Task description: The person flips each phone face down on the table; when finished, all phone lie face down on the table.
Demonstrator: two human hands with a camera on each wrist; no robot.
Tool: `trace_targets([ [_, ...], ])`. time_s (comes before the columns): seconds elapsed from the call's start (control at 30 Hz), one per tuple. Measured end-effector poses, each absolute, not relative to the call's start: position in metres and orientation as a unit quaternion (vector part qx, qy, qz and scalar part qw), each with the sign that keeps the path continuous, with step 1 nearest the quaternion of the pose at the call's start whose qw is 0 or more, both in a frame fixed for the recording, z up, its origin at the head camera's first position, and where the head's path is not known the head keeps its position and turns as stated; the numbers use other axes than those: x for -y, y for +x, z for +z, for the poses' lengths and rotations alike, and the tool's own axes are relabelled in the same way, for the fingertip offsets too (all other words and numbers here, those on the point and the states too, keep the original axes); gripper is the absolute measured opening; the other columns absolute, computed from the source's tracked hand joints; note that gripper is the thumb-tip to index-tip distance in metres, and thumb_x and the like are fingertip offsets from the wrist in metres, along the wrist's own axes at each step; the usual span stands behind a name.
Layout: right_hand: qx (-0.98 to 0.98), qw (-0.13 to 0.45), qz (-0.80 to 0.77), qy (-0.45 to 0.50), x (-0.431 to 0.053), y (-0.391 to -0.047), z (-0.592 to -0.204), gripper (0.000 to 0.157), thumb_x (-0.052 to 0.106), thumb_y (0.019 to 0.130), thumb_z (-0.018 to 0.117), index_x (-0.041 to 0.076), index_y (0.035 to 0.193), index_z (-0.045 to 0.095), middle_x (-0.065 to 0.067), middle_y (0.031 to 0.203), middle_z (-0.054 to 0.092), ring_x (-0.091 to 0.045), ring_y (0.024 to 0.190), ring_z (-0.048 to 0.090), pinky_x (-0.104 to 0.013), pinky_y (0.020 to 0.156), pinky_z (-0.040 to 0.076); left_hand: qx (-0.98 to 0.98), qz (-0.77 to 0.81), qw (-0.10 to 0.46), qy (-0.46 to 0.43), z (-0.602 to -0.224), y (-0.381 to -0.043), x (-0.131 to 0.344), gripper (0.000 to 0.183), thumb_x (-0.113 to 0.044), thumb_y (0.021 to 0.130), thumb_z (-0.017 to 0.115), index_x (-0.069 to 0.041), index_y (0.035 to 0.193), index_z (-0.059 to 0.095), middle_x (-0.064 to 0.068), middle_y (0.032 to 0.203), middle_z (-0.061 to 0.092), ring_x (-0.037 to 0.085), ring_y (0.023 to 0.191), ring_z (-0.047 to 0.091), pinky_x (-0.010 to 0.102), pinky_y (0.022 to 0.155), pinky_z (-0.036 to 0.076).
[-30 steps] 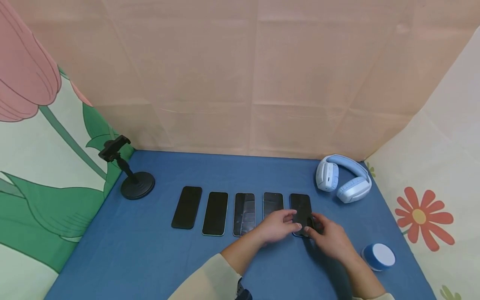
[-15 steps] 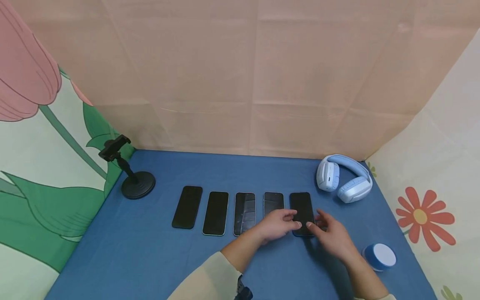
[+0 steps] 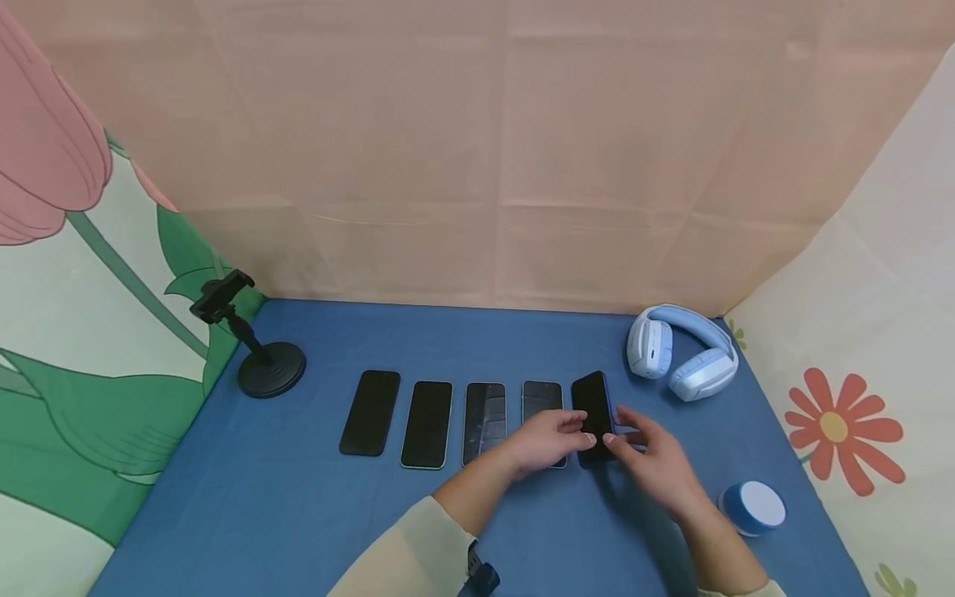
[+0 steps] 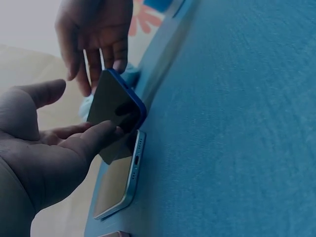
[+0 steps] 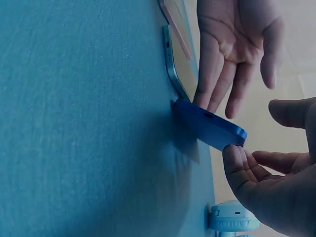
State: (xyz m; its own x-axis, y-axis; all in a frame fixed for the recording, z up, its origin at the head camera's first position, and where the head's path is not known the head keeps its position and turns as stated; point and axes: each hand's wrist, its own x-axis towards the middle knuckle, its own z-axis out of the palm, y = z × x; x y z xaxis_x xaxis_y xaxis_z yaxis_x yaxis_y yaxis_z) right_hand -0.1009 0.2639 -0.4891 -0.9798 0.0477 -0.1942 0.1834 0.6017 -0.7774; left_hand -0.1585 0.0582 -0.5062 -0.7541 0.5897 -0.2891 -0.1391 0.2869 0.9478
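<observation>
Qty 2 hands, mine, facing ea. other, a gap betw. them. L hand [image 3: 550, 439]: palm to R, fingers extended, thumb apart. R hand [image 3: 656, 463]: fingers slightly bent, thumb apart. L forearm [image 3: 476, 496]: slants in from near L. R forearm [image 3: 719, 543]: from near R.

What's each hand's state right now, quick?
Left hand: open, fingers at the left side of the tilted blue-edged phone; contact unclear.
Right hand: open, fingertips against the phone's raised right edge, thumb apart.
</observation>
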Motion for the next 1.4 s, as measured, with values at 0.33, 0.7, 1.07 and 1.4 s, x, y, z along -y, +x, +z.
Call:
trace_targets([
  [0.33,-0.886,0.075,-0.455,0.043,-0.253,-0.100,-0.483,0.063,0.030,0.103,0.066,0.003,0.155,0.044,-0.021,0.149,0.055,-0.037,0.125,0.060,-0.048,0.092,0.058,-0.724,0.598,0.308,0.152,-0.499,-0.160,-0.059,0.056,-0.034,0.103,0.066,-0.008,0.151,0.054,0.007,0.149,0.059,0.018,0.137,0.055,0.042,0.112,0.046],
  [0.7,-0.879,0.053,-0.473,0.004,-0.245,-0.101,-0.485,0.056,0.016,0.103,0.066,0.002,0.153,0.046,-0.019,0.145,0.058,-0.034,0.121,0.063,-0.049,0.097,0.056,-0.686,0.646,0.310,0.126,-0.496,-0.162,-0.051,0.053,-0.027,0.102,0.068,-0.004,0.148,0.056,0.007,0.146,0.061,0.019,0.131,0.060,0.042,0.107,0.051],
  [1.07,-0.874,0.070,-0.482,0.005,-0.238,-0.100,-0.483,0.055,0.016,0.103,0.065,0.002,0.153,0.046,-0.017,0.146,0.058,-0.032,0.123,0.062,-0.051,0.101,0.054,-0.687,0.653,0.295,0.118,-0.494,-0.161,-0.042,0.052,-0.025,0.101,0.069,-0.001,0.146,0.058,0.009,0.142,0.064,0.019,0.126,0.063,0.041,0.105,0.052],
  [1.4,-0.872,0.080,-0.483,0.008,-0.235,-0.101,-0.486,0.056,0.016,0.104,0.064,0.004,0.155,0.044,-0.016,0.145,0.059,-0.031,0.124,0.061,-0.051,0.103,0.052,-0.663,0.676,0.302,0.110,-0.496,-0.162,-0.038,0.054,-0.022,0.102,0.068,0.004,0.147,0.054,0.019,0.143,0.061,0.023,0.129,0.062,0.041,0.106,0.051],
])
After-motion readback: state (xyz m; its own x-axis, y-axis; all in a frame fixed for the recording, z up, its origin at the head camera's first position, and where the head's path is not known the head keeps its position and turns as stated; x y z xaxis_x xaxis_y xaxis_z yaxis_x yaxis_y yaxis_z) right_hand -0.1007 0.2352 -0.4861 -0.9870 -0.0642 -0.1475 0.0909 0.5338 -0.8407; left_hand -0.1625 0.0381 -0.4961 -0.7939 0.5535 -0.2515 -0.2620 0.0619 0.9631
